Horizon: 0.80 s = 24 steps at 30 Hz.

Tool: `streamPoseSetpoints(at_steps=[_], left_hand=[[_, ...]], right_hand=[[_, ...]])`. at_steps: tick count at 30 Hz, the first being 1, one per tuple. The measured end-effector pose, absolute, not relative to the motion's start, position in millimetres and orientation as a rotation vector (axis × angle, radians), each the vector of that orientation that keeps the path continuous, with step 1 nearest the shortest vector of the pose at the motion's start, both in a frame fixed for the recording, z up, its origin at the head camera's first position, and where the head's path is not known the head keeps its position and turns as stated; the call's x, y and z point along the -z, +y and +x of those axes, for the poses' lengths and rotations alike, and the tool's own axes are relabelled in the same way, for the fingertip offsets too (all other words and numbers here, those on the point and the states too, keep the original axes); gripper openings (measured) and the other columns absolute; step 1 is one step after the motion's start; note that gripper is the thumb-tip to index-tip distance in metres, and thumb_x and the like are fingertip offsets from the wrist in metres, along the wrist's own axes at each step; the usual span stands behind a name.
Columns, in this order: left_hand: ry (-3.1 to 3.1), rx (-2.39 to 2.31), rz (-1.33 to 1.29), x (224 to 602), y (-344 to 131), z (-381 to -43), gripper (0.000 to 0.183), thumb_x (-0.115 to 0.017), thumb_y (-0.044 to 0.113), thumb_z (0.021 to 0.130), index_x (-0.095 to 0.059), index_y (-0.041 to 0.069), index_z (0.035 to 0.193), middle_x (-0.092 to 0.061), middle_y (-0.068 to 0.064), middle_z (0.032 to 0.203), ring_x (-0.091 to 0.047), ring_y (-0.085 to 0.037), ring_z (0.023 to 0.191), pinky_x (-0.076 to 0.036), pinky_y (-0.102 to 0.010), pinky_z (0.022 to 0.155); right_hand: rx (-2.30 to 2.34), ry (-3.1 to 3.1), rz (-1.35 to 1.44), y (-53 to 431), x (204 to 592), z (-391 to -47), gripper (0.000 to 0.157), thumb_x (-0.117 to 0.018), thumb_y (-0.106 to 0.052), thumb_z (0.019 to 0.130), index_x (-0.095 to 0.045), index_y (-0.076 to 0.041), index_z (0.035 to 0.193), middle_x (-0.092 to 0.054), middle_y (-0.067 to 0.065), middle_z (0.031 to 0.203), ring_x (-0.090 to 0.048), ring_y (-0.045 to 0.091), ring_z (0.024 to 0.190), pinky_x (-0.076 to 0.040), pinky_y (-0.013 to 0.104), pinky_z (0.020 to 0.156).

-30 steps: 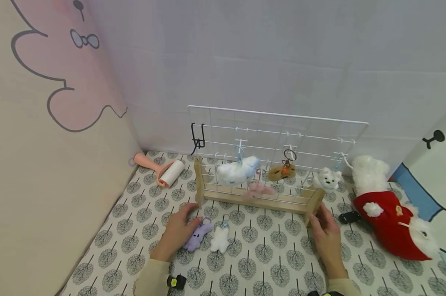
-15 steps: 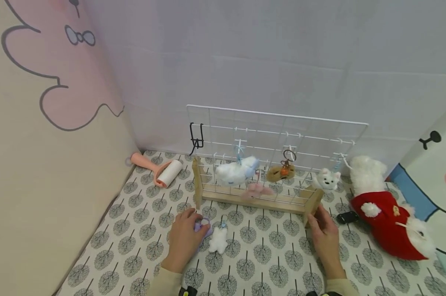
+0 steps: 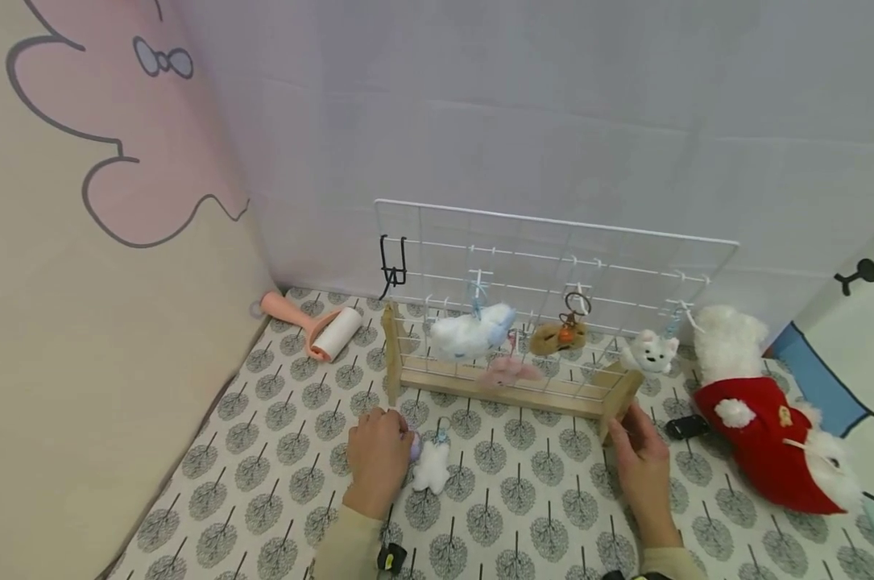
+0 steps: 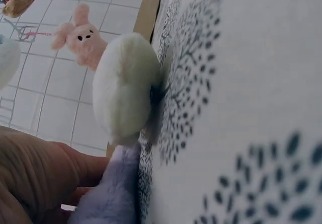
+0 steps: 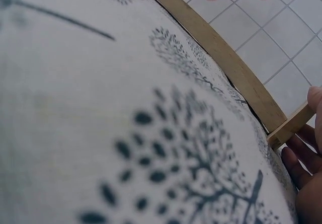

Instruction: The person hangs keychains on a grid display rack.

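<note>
My left hand [image 3: 379, 459] is curled over a small purple plush keychain [image 3: 414, 448], mostly hidden beneath it in the head view. In the left wrist view, fingers pinch the side of this purple plush [image 4: 113, 194]. Right beside it on the cloth lies a white plush keychain [image 3: 432, 467]. With thumb and fingers on either side, my right hand [image 3: 643, 475] grips the wooden end foot [image 3: 620, 400] of a display rack. From the rack's white wire grid hang a blue-and-white plush [image 3: 473, 332], a pink bunny plush [image 3: 507, 371], a brown plush [image 3: 552, 338] and a white animal-head plush [image 3: 652, 351].
An orange-handled lint roller [image 3: 338, 333] lies left of the rack. A black hook [image 3: 393, 275] hangs at the grid's left end. To the right are a small black object [image 3: 686, 427] and a white plush toy in red clothing [image 3: 766, 435]. Tree-patterned cloth covers the table.
My left hand has moved slightly right and curled over the purple plush, which is now mostly covered. The right hand keeps its place on the rack foot.
</note>
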<state>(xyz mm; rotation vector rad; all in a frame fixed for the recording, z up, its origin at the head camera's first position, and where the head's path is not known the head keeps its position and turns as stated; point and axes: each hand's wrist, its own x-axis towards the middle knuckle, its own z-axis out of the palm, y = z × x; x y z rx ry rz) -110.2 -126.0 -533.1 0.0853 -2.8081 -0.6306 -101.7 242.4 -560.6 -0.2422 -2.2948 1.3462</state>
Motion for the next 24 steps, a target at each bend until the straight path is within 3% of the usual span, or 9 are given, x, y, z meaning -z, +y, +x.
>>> streamPoseSetpoints(at_steps=[7, 14, 16, 21, 24], left_hand=[[-2.841, 0.668, 0.068, 531, -128, -112, 0.024, -0.091, 0.010, 0.082, -0.071, 0.013, 0.068, -0.061, -0.002, 0.071, -0.060, -0.025, 0.065, -0.053, -0.046, 0.063], [-2.841, 0.681, 0.018, 534, -134, -110, 0.021, -0.087, 0.009, 0.085, -0.070, 0.011, 0.074, -0.060, -0.002, 0.074, -0.061, -0.026, 0.070, -0.053, -0.045, 0.066], [-2.815, 0.683, -0.016, 537, -136, -108, 0.021, -0.087, 0.007, 0.085, -0.069, 0.010, 0.074, -0.059, -0.002, 0.074, -0.060, -0.026, 0.069, -0.052, -0.046, 0.067], [-2.773, 0.703, -0.135, 541, -141, -109, 0.019, -0.083, 0.006, 0.088, -0.068, 0.008, 0.077, -0.059, -0.003, 0.076, -0.059, -0.026, 0.072, -0.053, -0.048, 0.074], [-2.764, 0.804, -0.168, 542, -145, -112, 0.014, -0.079, 0.006, 0.092, -0.069, 0.007, 0.083, -0.060, -0.004, 0.080, -0.059, -0.025, 0.076, -0.053, -0.048, 0.076]], right_hand=[[-1.319, -2.321, -0.273, 242, 562, -102, 0.049, -0.062, -0.016, 0.108, -0.053, -0.005, 0.155, -0.061, 0.027, 0.146, -0.056, -0.004, 0.121, -0.039, 0.000, 0.094], [-1.344, -2.338, -0.293, 241, 563, -102, 0.051, -0.061, -0.018, 0.109, -0.049, -0.003, 0.156, -0.057, 0.028, 0.149, -0.060, 0.040, 0.131, -0.037, -0.001, 0.093], [-1.346, -2.339, -0.297, 241, 562, -101, 0.052, -0.062, -0.018, 0.109, -0.049, -0.003, 0.157, -0.057, 0.028, 0.149, -0.061, 0.032, 0.132, -0.037, -0.001, 0.093], [-1.400, -2.271, -0.244, 242, 564, -100, 0.048, -0.063, -0.010, 0.107, -0.054, -0.002, 0.154, -0.060, 0.029, 0.144, -0.056, -0.010, 0.117, -0.042, 0.001, 0.092], [-1.431, -2.234, -0.202, 242, 565, -102, 0.047, -0.063, -0.006, 0.106, -0.055, -0.001, 0.152, -0.061, 0.030, 0.143, -0.053, -0.016, 0.114, -0.043, 0.002, 0.092]])
